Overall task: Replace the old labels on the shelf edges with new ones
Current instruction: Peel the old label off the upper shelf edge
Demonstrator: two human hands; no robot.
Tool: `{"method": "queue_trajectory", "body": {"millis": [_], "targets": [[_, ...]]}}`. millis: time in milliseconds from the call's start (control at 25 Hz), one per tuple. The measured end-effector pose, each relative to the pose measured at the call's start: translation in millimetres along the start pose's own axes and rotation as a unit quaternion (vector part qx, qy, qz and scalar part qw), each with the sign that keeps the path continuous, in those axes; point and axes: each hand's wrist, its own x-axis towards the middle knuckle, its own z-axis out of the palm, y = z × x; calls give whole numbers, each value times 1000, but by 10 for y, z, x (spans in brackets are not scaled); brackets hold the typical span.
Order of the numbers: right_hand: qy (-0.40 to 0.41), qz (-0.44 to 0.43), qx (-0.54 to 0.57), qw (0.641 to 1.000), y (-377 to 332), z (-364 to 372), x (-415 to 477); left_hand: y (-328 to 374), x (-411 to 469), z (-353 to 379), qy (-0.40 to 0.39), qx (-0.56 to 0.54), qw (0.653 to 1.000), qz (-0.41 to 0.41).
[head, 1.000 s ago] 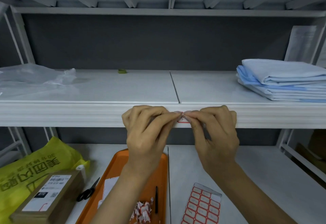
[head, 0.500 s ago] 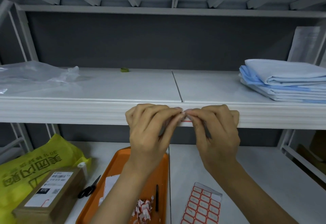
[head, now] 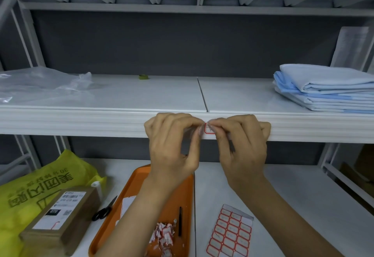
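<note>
1. At mid shelf edge (head: 81,123), your L hand (head: 172,145) & R hand (head: 242,147) meet on the label (head: 209,130); both curled, fingertips pinching its sides.
2. Label: red-bordered, on edge front, btwn your fingertips.
3. Below: label sheet (head: 228,232) on lower shelf, just right of tray (head: 139,185) w/ scraps (head: 164,234).

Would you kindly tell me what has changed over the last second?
The fingertips of the left hand and right hand have parted slightly, uncovering more of the red-bordered label on the shelf edge. Both hands stay at the label; tray and label sheet lie unchanged.
</note>
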Motion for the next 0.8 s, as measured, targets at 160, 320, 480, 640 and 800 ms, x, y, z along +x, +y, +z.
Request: {"method": "queue_trajectory", "body": {"millis": [160, 320, 480, 640, 800], "targets": [[2, -18, -11, 1000, -1, 32, -12, -7, -7, -12, -10, -5, 1000, -8], [-10, -6, 15, 1000, 11, -14, -22, 7, -15, -42, -25, 0, 1000, -13], [-17, -2, 11, 1000, 18, -31, -17, 18, 6, -52, -29, 16, 999, -14], [-7, -2, 12, 1000, 7, -11, -10, 13, 13, -47, -26, 39, 999, -6], [-9, 5, 10, 1000, -8, -10, -14, -11, -10, -50, -25, 27, 999, 3]]}}
